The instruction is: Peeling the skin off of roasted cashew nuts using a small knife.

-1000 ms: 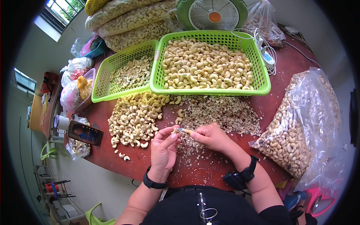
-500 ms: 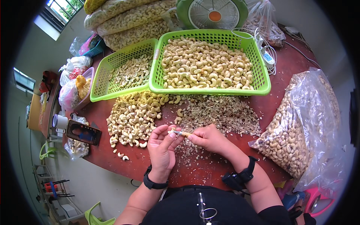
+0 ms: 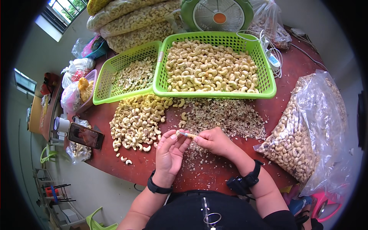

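Between the fingertips of my left hand (image 3: 170, 153) is a pale cashew nut (image 3: 178, 133), mostly covered by the fingers. My right hand (image 3: 213, 141) is closed round the light-coloured handle of a small knife (image 3: 189, 135), whose metal tip points left and meets the cashew. Just beyond the left hand lies a heap of cashews (image 3: 140, 120) on the red table (image 3: 142, 165). Past the knife spreads a pile of brown skin flakes (image 3: 226, 117), with crumbs scattered under both hands.
A big green basket (image 3: 214, 94) of cashews stands behind the piles, beside a smaller yellow-green basket (image 3: 100, 86) with cashew pieces. On the right leans a clear bag of cashews (image 3: 293, 142). A phone (image 3: 86, 135) stands at the left edge, and a green fan (image 3: 186, 13) at the back.
My left hand has shifted slightly right, and its fingers have turned a little round the cashew. The knife in my right hand stays close against it.
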A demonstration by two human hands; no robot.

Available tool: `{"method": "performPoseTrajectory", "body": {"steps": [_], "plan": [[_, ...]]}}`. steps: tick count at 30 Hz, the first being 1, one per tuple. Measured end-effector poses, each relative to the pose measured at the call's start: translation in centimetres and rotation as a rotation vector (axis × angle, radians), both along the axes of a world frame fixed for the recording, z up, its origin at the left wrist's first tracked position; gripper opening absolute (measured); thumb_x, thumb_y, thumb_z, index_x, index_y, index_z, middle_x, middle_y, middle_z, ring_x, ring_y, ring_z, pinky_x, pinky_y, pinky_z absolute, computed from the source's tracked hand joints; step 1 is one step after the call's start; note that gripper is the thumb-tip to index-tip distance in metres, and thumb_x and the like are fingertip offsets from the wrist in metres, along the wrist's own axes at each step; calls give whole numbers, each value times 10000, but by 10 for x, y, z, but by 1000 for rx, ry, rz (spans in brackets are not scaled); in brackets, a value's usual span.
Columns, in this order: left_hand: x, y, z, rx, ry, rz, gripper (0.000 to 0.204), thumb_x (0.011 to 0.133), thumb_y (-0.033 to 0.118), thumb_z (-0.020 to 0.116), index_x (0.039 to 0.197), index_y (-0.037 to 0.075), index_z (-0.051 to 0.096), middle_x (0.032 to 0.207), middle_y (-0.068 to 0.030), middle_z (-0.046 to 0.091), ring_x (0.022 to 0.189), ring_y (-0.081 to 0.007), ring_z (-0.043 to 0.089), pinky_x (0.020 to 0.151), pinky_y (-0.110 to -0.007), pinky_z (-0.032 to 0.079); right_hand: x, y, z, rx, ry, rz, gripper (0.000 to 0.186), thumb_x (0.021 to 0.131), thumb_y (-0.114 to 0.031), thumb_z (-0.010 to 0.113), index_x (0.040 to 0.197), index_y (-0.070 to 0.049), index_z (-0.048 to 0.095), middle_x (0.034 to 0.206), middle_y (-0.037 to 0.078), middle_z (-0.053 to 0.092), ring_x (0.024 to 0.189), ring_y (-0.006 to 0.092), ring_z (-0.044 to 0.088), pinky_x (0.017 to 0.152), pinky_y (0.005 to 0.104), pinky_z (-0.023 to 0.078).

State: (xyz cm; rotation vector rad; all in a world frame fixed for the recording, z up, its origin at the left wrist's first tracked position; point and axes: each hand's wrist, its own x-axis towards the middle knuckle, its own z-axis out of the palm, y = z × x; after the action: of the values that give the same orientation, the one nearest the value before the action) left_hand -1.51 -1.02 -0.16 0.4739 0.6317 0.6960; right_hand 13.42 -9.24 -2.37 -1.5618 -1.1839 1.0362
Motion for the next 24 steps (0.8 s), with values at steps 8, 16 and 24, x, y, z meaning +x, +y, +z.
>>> {"method": "performPoseTrajectory", "body": {"steps": [8, 16, 24], "plan": [[-4, 3, -6, 22, -58, -96, 168, 816, 33, 495, 984, 30, 504, 987, -133, 563, 933, -234, 553, 827, -403, 469, -1, 0, 2, 17, 34, 19, 377, 796, -347, 530, 641, -6, 574, 456, 68, 467, 417, 102, 408, 413, 278, 348], [-2, 1, -4, 1, -43, -73, 141, 843, 74, 476, 974, 41, 515, 935, -92, 578, 895, -204, 560, 831, -404, 460, 2, 0, 3, 4, 48, 27, 395, 800, -353, 523, 618, -4, 556, 444, 57, 447, 412, 93, 382, 404, 272, 330], [-4, 5, -9, -77, -31, -102, 129, 840, 119, 497, 942, 44, 521, 871, -59, 585, 862, -187, 565, 795, -355, 474, 1, 0, 2, -7, 32, 48, 393, 799, -366, 520, 646, -9, 576, 458, 62, 466, 422, 100, 416, 419, 272, 352]]}}
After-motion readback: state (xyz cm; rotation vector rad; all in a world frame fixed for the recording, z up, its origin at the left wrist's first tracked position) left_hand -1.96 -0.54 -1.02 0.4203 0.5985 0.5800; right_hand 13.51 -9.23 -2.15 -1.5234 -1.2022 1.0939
